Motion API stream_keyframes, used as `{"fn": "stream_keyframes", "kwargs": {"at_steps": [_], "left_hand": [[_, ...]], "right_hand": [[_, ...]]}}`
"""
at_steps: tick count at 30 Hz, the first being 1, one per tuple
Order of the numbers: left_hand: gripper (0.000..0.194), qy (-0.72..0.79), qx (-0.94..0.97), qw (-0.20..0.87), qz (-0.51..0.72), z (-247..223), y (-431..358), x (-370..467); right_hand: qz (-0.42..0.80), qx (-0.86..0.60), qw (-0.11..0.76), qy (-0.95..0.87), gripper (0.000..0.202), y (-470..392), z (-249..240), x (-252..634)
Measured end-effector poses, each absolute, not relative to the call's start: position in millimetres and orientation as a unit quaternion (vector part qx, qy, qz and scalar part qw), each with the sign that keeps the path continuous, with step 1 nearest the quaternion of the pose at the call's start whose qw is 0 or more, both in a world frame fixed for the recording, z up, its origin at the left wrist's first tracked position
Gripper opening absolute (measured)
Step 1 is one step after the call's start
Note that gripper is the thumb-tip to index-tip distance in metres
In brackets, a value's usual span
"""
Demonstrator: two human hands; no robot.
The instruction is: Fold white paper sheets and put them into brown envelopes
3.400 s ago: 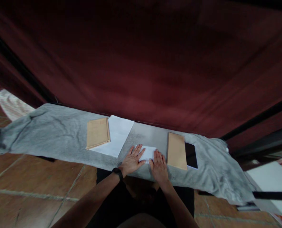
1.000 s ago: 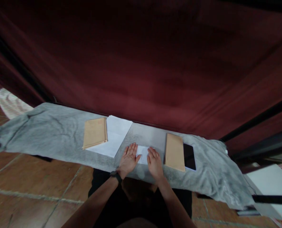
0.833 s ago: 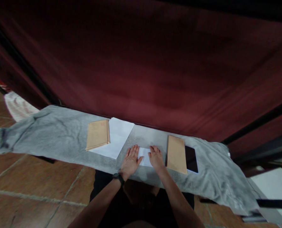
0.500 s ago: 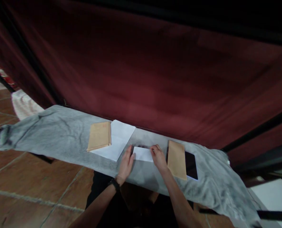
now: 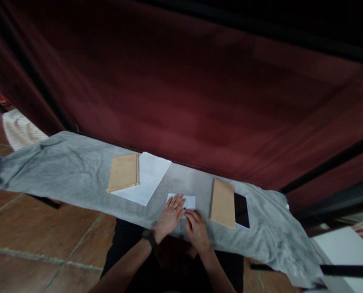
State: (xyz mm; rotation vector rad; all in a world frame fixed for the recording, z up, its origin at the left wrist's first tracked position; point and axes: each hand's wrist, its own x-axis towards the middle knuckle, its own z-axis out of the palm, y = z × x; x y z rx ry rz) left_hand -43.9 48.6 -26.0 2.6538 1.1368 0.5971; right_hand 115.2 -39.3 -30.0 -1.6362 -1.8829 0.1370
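Observation:
A small folded sheet of white paper (image 5: pixel 190 200) lies on the grey cloth in front of me. My left hand (image 5: pixel 172 213), fingers stretched out flat, presses down on its left and middle part. At the sheet's near edge, my right hand (image 5: pixel 196 230) has its fingers bent together against the thumb, gripping the paper there. The two hands nearly touch, and they cover the near left part of the sheet. A dark watch (image 5: pixel 150 237) is on my left wrist.
Brown envelopes (image 5: pixel 124 171) rest on larger white sheets (image 5: pixel 153 175) to the left. On the right, another brown envelope (image 5: pixel 223 203) overlaps a dark-screened tablet (image 5: pixel 241 210). Grey cloth (image 5: pixel 74 175) covers the narrow table, and a dark red curtain (image 5: pixel 181 110) hangs behind it.
The paper now lies on the cloth nearer to me. My left hand has moved right, flat onto it; my right hand has come from the right edge to the near edge.

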Motion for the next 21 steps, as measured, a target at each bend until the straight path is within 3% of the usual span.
{"fn": "stream_keyframes", "kwargs": {"at_steps": [5, 13, 21], "left_hand": [[0.051, 0.381, 0.914, 0.069, 0.122, -25.2, 45.3, -19.7], [0.055, 0.363, 0.922, 0.054, 0.123, -32.0, 49.8, -25.0], [0.057, 0.407, 0.903, 0.031, 0.134, -31.8, 54.1, -56.0]], "right_hand": [[0.059, -0.662, 0.329, -0.671, 0.042, -17.1, -25.1, 120.7], [-0.005, -0.677, 0.198, -0.709, 0.051, 3.9, -42.8, 117.3], [-0.074, -0.672, 0.222, -0.702, 0.057, -9.2, -54.5, 122.8]]}}
